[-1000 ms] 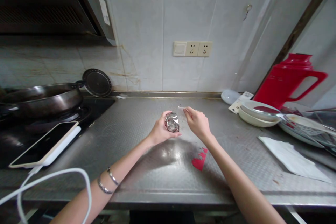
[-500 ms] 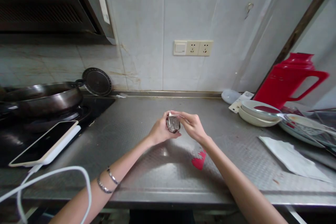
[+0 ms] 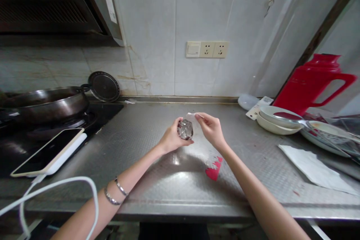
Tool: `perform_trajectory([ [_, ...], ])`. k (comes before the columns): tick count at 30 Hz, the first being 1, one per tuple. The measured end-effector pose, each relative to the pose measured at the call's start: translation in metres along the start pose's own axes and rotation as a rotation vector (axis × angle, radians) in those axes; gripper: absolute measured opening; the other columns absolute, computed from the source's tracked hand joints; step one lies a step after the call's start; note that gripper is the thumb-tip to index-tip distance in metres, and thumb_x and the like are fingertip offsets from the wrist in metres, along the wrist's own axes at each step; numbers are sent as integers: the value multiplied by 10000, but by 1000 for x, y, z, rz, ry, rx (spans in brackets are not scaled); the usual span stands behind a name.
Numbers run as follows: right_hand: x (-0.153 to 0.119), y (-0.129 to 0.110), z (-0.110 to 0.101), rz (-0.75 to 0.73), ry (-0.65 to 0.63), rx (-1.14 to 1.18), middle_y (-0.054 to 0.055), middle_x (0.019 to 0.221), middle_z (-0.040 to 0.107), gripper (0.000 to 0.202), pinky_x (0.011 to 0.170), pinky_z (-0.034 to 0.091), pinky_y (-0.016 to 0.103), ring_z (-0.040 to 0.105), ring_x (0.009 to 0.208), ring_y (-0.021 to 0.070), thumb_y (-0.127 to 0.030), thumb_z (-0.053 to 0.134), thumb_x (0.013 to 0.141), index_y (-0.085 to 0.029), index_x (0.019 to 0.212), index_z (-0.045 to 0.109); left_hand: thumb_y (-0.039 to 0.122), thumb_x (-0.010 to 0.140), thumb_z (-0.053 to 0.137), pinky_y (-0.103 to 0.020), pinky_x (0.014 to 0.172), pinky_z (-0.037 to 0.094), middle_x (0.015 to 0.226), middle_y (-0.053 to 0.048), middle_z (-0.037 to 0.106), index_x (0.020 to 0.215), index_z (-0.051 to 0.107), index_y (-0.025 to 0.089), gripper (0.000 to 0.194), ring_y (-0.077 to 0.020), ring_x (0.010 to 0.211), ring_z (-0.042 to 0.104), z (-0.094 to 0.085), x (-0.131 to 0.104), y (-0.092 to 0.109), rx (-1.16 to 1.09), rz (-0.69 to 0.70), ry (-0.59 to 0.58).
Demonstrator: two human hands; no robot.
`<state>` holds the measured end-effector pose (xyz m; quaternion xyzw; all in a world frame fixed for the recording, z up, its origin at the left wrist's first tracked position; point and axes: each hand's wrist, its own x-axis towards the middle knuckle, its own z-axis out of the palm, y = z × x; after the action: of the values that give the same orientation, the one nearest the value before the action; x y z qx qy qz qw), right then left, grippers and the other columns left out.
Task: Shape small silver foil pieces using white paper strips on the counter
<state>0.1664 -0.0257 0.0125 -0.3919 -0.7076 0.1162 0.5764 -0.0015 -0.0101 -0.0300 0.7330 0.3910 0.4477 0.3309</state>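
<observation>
Shiny grey object (image 3: 185,130) held up over mid-counter, left hand (image 3: 172,138) fingers curled around its side; right hand (image 3: 209,125) pinching thin white strip (image 3: 190,114), just beside the object. Steel counter (image 3: 140,131) gives room back to the wall and left to the hob (image 3: 109,110). Red scrap (image 3: 214,170) lies near right forearm, toward front edge. Pan (image 3: 50,105) and phone (image 3: 47,150) sit left; stacked bowls (image 3: 275,124) and white napkin (image 3: 315,168) bound the right
</observation>
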Motion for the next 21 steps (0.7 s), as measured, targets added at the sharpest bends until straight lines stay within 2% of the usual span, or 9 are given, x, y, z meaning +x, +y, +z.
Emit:
perform_trajectory([
  [2, -1, 1, 3, -29, -23, -21, 39, 881, 738, 222, 661, 528, 250, 692, 776, 188, -288, 512, 879, -193, 925, 707, 334, 489, 837, -324, 817, 484, 1113, -103, 619, 1303, 367, 174, 953, -223, 957, 614, -1, -2, 4, 25, 27, -37],
  [6, -8, -3, 9, -147, -195, -21, 38, 1020, 716, 250, 784, 539, 269, 681, 920, 186, -200, 471, 886, -226, 1017, 682, 347, 511, 820, -300, 758, 488, 1036, -68, 649, 1268, 411, 180, 877, -210, 893, 625, -1, -3, 10, 78, 35, -63],
  [11, -12, 0, 10, -359, -214, -118, 76, 1116, 676, 313, 877, 532, 315, 637, 1037, 183, -135, 425, 889, -215, 1120, 621, 369, 535, 799, -257, 690, 479, 939, -35, 674, 1206, 476, 185, 767, -184, 817, 631, 0, -3, 12, 118, 34, -29],
  [15, -13, 6, 9, -524, -254, -248, 102, 1166, 647, 381, 940, 510, 364, 581, 1129, 194, -82, 414, 869, -199, 1201, 559, 349, 542, 782, -242, 636, 477, 885, -18, 683, 1166, 504, 192, 702, -171, 758, 634, 3, -1, 7, 159, -18, 27],
  [21, -13, 1, 10, -621, -277, -300, 120, 1090, 678, 423, 952, 502, 407, 606, 1088, 198, -16, 385, 823, -163, 1170, 575, 333, 527, 790, -286, 712, 494, 928, -52, 682, 1134, 526, 182, 679, -204, 834, 638, 4, 2, -4, 143, -60, 78],
])
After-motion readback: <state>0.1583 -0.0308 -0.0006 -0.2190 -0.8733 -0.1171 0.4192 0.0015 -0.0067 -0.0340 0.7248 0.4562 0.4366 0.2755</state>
